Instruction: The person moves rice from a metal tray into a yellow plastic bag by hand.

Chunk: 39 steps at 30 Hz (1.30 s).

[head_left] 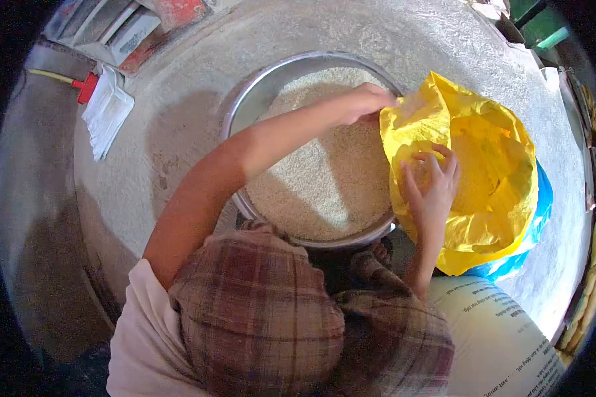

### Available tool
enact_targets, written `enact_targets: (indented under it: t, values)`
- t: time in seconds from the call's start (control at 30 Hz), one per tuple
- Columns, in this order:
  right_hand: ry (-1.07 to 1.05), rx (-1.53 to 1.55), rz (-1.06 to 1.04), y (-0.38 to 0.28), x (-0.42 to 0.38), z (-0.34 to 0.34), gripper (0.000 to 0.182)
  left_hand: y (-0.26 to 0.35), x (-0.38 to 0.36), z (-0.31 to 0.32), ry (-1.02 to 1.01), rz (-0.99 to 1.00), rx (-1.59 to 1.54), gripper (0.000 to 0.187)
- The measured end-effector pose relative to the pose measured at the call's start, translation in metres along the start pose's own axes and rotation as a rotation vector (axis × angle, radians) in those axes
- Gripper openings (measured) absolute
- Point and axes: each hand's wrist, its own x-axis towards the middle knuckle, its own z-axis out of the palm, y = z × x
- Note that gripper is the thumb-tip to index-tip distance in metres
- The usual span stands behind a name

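Note:
A wide metal basin (230,126) holds pale grain that looks like rice (318,165), with light and shadow across it. To its right stands a yellow plastic sack (503,132) with its mouth open and folded over. My left hand (363,104) reaches across the basin, its fingers closed at the sack's left edge; the fingertips are partly hidden. My right hand (434,178) is against the sack's near-left side, fingers bent and apart. The sack's inside looks grainy in its yellow shade, but I cannot make out the contents clearly.
Blue plastic (543,198) shows under the yellow sack. A large white printed sack (487,331) is close by my right side. A white dustpan-like thing with a red part (108,109) lies at the left on the concrete floor (172,112). Grey blocks (132,36) sit at upper left.

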Motion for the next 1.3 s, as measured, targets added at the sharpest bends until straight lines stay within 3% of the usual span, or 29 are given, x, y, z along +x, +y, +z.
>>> enact_targets:
  t: [0.03,0.1,0.23,0.43,0.5,0.63,0.7,0.73,0.8,1.0,1.07,1.17,1.23,1.27,1.3]
  values:
    - [-0.019,-0.016,-0.013,-0.001,-0.001,-0.001,0.023,-0.003,0.001,0.003,0.004,-0.005,-0.007,0.017]
    - [-0.027,0.048,-0.013,0.002,-0.001,-0.001,0.022,-0.013,0.001,0.004,0.026,0.035,0.335,0.014]
    - [-0.042,0.212,0.004,0.005,-0.004,0.002,0.019,-0.034,-0.018,0.005,0.016,0.097,0.215,0.011]
    - [-0.101,0.313,0.006,0.005,-0.003,0.007,0.017,-0.051,-0.054,0.012,0.060,-0.062,0.145,0.007]
    - [-0.100,0.309,-0.017,0.004,-0.002,0.006,0.017,-0.052,-0.057,0.010,0.081,-0.019,-0.006,0.008]
    - [-0.066,0.213,-0.062,0.002,-0.005,0.006,0.015,-0.047,-0.047,0.002,0.062,0.046,0.030,0.009]
    - [-0.079,0.227,-0.048,0.001,-0.005,0.005,0.016,-0.041,-0.043,-0.004,0.159,0.212,0.403,0.011]
    - [-0.091,0.241,-0.032,0.001,-0.005,0.004,0.016,-0.032,-0.046,-0.006,0.157,0.212,0.402,0.011]
    - [-0.096,0.227,-0.041,0.001,-0.006,0.004,0.017,-0.008,-0.057,-0.008,0.221,0.451,0.835,0.012]
    - [-0.073,0.156,-0.062,0.001,-0.007,0.003,0.020,0.023,-0.067,0.008,0.334,0.772,1.168,0.011]
    - [-0.062,0.142,-0.065,0.002,-0.008,0.002,0.021,0.030,-0.079,0.021,0.285,0.703,1.085,0.012]
    - [-0.012,0.374,0.100,0.005,-0.007,0.002,0.021,0.032,-0.087,0.035,0.179,0.624,0.952,0.013]
    - [0.107,0.556,0.245,0.004,-0.008,0.002,0.020,0.034,-0.096,0.046,0.084,0.592,0.638,0.011]
    - [0.101,0.550,0.239,0.008,-0.011,0.005,0.020,0.013,-0.092,0.042,0.034,0.440,0.435,0.010]
    - [0.104,0.553,0.239,0.011,-0.010,0.007,0.020,-0.004,-0.089,0.038,0.034,0.440,0.439,0.010]
